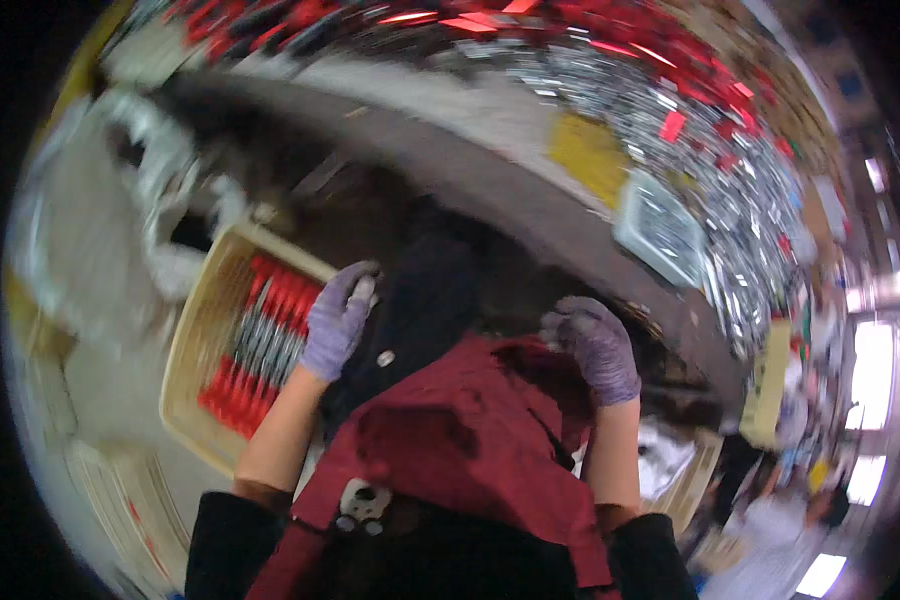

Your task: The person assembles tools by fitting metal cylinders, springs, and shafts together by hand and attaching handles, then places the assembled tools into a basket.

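Note:
My left hand (338,318), in a pale purple glove, is raised at the right rim of a cream plastic basket (183,365). Its fingers are bent but apart, and I see nothing held in them. Inside the basket lie rows of red-handled metal tools (270,340), their silver parts in the middle; their exact kind is too blurred to tell. My right hand (598,350), gloved alike, hovers above my dark red apron (470,420) near the bench edge. Its fingers curl down and are smeared, so whether they hold anything is hidden.
A long bench (440,140) crosses ahead, heaped with silver metal parts (760,220) and red pieces (660,50). A pale translucent tray (660,228) and a yellow piece (587,158) lie on it. Plastic bags (100,220) stand at left. Another person (770,540) is at far right.

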A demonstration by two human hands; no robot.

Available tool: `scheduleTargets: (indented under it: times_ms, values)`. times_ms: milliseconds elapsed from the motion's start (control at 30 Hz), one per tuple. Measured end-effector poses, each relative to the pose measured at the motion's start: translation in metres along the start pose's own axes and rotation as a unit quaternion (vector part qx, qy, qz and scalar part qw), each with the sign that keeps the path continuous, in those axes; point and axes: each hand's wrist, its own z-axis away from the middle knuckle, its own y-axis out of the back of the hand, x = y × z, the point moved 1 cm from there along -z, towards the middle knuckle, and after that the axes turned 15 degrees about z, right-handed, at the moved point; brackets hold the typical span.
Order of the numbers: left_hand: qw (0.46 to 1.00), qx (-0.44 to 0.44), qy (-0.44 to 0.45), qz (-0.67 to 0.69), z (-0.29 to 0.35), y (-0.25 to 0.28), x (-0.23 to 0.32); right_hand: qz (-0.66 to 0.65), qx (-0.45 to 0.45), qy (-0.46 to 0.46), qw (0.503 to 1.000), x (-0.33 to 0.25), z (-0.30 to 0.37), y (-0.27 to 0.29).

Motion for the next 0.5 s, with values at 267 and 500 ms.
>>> scheduleTargets:
  times_ms: [267,500]
  values:
    - [0.877,-0.41,-0.245,-0.049,-0.074,-0.176,0.103,0.23,0.296,0.192,0.907,-0.11,0.002,0.141]
    - [0.894,-0.407,-0.169,-0.083,-0.109,-0.213,0.103,0.725,0.28,-0.153,0.61,-0.11,-0.047,0.285]
